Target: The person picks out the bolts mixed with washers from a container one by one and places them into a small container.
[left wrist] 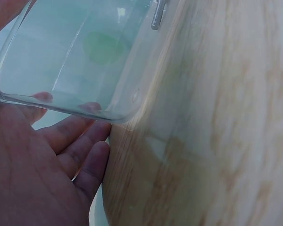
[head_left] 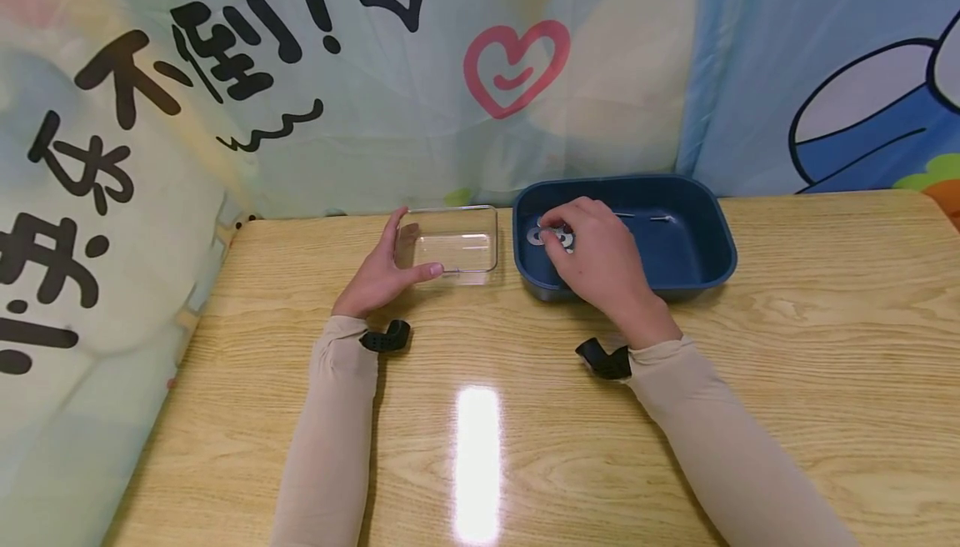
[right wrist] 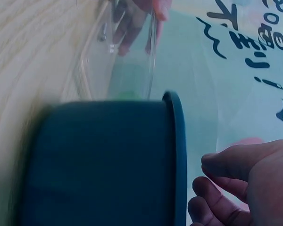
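My left hand [head_left: 382, 273] grips a clear plastic box [head_left: 486, 276] at its left end, thumb along the front rim and fingers at the back corner. In the left wrist view a threaded metal bolt [left wrist: 157, 16] shows through the box. My right hand [head_left: 600, 255] is over the left part of a dark blue basin [head_left: 693, 230], thumb and index finger curved toward each other. Flat silver pieces with holes, like washers [head_left: 534, 236], lie right by those fingertips. I cannot tell whether the fingers pinch one. From the right wrist, the basin's outer wall [right wrist: 104, 160] hides its inside.
Thin metal pieces, one of them a short rod [head_left: 661, 218], lie farther right in the basin. Box and basin stand side by side near the back edge of the wooden table [head_left: 420, 430]. A printed cloth [head_left: 600, 72] hangs behind and to the left.
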Demonstrator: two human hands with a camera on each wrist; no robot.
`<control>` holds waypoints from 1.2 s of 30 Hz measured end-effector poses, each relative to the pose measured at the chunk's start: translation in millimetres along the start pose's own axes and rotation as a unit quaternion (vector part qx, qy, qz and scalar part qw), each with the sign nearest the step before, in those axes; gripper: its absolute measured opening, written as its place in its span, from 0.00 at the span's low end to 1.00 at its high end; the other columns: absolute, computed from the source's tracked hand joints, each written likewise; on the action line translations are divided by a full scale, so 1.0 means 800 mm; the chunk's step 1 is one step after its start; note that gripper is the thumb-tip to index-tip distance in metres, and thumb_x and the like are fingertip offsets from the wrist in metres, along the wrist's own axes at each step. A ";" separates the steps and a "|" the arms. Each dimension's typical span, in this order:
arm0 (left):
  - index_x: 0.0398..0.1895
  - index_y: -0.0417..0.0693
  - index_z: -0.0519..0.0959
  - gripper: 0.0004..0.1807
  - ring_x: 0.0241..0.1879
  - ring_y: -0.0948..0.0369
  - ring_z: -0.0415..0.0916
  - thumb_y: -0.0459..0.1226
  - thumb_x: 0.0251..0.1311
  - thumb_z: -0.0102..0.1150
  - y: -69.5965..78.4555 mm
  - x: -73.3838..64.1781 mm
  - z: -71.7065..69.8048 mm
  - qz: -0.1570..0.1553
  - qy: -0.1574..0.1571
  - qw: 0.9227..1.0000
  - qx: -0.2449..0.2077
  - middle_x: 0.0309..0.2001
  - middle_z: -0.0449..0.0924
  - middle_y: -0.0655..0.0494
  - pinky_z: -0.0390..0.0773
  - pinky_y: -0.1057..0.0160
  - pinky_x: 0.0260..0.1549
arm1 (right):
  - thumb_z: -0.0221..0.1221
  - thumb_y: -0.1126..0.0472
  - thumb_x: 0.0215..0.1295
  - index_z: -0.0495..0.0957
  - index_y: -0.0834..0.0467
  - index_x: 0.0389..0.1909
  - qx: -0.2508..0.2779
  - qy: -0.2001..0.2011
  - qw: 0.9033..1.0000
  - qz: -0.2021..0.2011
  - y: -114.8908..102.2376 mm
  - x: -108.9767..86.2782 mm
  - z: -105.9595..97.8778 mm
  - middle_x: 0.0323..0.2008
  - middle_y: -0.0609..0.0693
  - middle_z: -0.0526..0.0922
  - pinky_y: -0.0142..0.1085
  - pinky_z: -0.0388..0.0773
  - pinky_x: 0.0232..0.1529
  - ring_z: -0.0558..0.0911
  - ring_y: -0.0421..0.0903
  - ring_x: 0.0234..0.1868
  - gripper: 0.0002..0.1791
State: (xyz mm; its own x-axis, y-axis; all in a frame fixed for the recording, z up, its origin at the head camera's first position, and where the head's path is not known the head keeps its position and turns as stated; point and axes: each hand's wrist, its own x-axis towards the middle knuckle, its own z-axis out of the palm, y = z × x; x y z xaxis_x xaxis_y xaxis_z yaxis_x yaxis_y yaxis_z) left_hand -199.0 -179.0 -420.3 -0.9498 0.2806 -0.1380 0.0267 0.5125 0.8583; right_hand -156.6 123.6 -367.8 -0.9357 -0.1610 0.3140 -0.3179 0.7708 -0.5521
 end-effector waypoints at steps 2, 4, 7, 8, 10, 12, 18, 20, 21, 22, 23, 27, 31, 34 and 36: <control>0.82 0.62 0.37 0.61 0.78 0.50 0.46 0.52 0.57 0.72 0.001 0.000 0.001 0.001 0.000 1.000 0.000 0.77 0.57 0.52 0.51 0.42 0.71 | 0.60 0.63 0.71 0.85 0.62 0.46 0.002 0.010 1.000 0.004 0.004 -0.001 -0.005 0.45 0.59 0.81 0.51 0.76 0.46 0.78 0.56 0.46 0.09; 0.82 0.62 0.37 0.61 0.78 0.50 0.46 0.52 0.57 0.72 0.001 0.000 0.002 0.001 -0.001 1.000 0.001 0.77 0.57 0.52 0.52 0.42 0.71 | 0.60 0.64 0.70 0.85 0.63 0.46 0.001 0.019 1.000 0.008 0.008 -0.002 -0.009 0.46 0.59 0.81 0.52 0.76 0.46 0.78 0.57 0.47 0.09; 0.82 0.62 0.38 0.60 0.77 0.50 0.47 0.52 0.57 0.72 0.001 -0.001 0.003 0.000 0.001 1.000 0.003 0.77 0.57 0.52 0.52 0.42 0.71 | 0.60 0.64 0.70 0.85 0.63 0.45 0.001 0.027 1.000 0.015 0.013 -0.003 -0.015 0.46 0.60 0.81 0.53 0.75 0.48 0.77 0.57 0.47 0.09; 0.82 0.62 0.38 0.60 0.77 0.50 0.47 0.51 0.57 0.72 0.001 -0.001 0.003 0.000 0.002 1.000 0.003 0.77 0.58 0.52 0.52 0.42 0.71 | 0.60 0.63 0.70 0.85 0.63 0.45 0.000 0.028 0.999 0.017 0.014 -0.003 -0.016 0.45 0.60 0.81 0.53 0.75 0.48 0.77 0.57 0.47 0.09; 0.82 0.62 0.38 0.60 0.77 0.50 0.48 0.51 0.58 0.72 0.000 -0.002 0.003 -0.001 0.003 1.000 0.004 0.77 0.58 0.53 0.52 0.41 0.71 | 0.60 0.63 0.71 0.84 0.63 0.45 -0.001 0.031 0.999 0.021 0.017 -0.002 -0.018 0.45 0.60 0.81 0.54 0.74 0.48 0.78 0.57 0.47 0.10; 0.82 0.62 0.38 0.60 0.77 0.51 0.48 0.51 0.58 0.72 -0.001 -0.002 0.003 -0.001 0.003 1.000 0.002 0.77 0.58 0.53 0.51 0.41 0.71 | 0.60 0.63 0.71 0.84 0.63 0.45 -0.002 0.034 0.999 0.022 0.019 -0.002 -0.020 0.44 0.60 0.81 0.53 0.74 0.48 0.78 0.57 0.46 0.10; 0.82 0.62 0.38 0.60 0.77 0.52 0.48 0.52 0.57 0.72 -0.003 -0.002 0.001 0.001 0.003 1.000 0.002 0.77 0.57 0.52 0.50 0.42 0.72 | 0.59 0.62 0.71 0.84 0.64 0.45 0.001 0.039 0.999 0.030 0.025 -0.001 -0.025 0.44 0.61 0.81 0.54 0.74 0.48 0.78 0.58 0.46 0.10; 0.82 0.62 0.38 0.60 0.77 0.52 0.47 0.51 0.57 0.72 -0.002 -0.002 0.001 0.002 0.003 1.000 0.000 0.77 0.57 0.52 0.50 0.42 0.72 | 0.60 0.63 0.71 0.84 0.64 0.45 0.001 0.042 0.999 0.034 0.028 -0.001 -0.027 0.44 0.61 0.81 0.54 0.74 0.48 0.78 0.58 0.46 0.10; 0.82 0.62 0.38 0.60 0.77 0.52 0.47 0.51 0.57 0.72 -0.001 -0.002 0.001 0.002 0.002 1.000 0.000 0.77 0.57 0.52 0.50 0.42 0.72 | 0.60 0.63 0.71 0.84 0.64 0.45 0.000 0.044 0.998 0.036 0.030 -0.001 -0.028 0.44 0.61 0.81 0.54 0.73 0.48 0.77 0.58 0.46 0.10; 0.82 0.62 0.38 0.60 0.77 0.52 0.47 0.51 0.57 0.72 0.000 -0.002 0.001 0.002 0.002 1.000 -0.001 0.77 0.57 0.52 0.50 0.42 0.72 | 0.60 0.63 0.71 0.84 0.64 0.45 -0.001 0.046 0.998 0.038 0.032 -0.001 -0.029 0.44 0.61 0.81 0.54 0.73 0.48 0.77 0.58 0.45 0.10; 0.82 0.62 0.38 0.60 0.77 0.52 0.47 0.51 0.57 0.72 0.000 -0.002 0.001 0.002 0.001 1.000 -0.002 0.77 0.57 0.52 0.50 0.42 0.72 | 0.60 0.63 0.71 0.84 0.64 0.46 -0.004 0.049 0.998 0.040 0.034 -0.002 -0.030 0.43 0.61 0.81 0.54 0.73 0.47 0.77 0.58 0.45 0.10; 0.82 0.62 0.38 0.60 0.77 0.52 0.47 0.51 0.58 0.72 0.001 -0.002 0.000 0.004 -0.002 1.000 -0.002 0.77 0.57 0.52 0.50 0.42 0.72 | 0.60 0.62 0.71 0.84 0.64 0.46 -0.007 0.055 0.997 0.049 0.040 -0.002 -0.035 0.43 0.61 0.81 0.54 0.72 0.47 0.77 0.59 0.45 0.10; 0.82 0.61 0.38 0.60 0.77 0.51 0.47 0.51 0.58 0.72 0.000 -0.001 -0.001 0.003 0.001 1.000 0.001 0.77 0.56 0.52 0.50 0.42 0.72 | 0.60 0.62 0.71 0.83 0.64 0.48 -0.009 0.047 0.997 0.059 0.046 -0.001 -0.036 0.45 0.61 0.81 0.55 0.72 0.50 0.77 0.59 0.46 0.11; 0.82 0.62 0.38 0.60 0.78 0.51 0.46 0.51 0.58 0.72 0.000 -0.001 0.000 0.001 -0.001 1.000 0.000 0.77 0.56 0.52 0.50 0.41 0.72 | 0.60 0.61 0.72 0.83 0.64 0.49 -0.014 0.037 0.996 0.074 0.050 -0.001 -0.037 0.46 0.62 0.81 0.55 0.72 0.51 0.77 0.59 0.47 0.12; 0.82 0.62 0.38 0.60 0.78 0.51 0.46 0.51 0.58 0.72 0.000 -0.001 0.001 0.001 -0.004 1.000 -0.004 0.77 0.56 0.52 0.50 0.41 0.72 | 0.60 0.60 0.72 0.82 0.64 0.49 -0.019 0.031 0.996 0.085 0.053 -0.001 -0.038 0.46 0.62 0.80 0.55 0.71 0.52 0.76 0.59 0.48 0.13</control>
State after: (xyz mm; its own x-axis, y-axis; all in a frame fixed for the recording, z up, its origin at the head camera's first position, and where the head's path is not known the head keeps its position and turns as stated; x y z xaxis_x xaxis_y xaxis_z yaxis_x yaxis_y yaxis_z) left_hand -198.4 -178.6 -420.3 -0.9473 0.2879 -0.1404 0.0261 0.5063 0.8620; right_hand -164.6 175.3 -367.9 -0.9639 0.0109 0.2662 -0.1491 0.8060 -0.5728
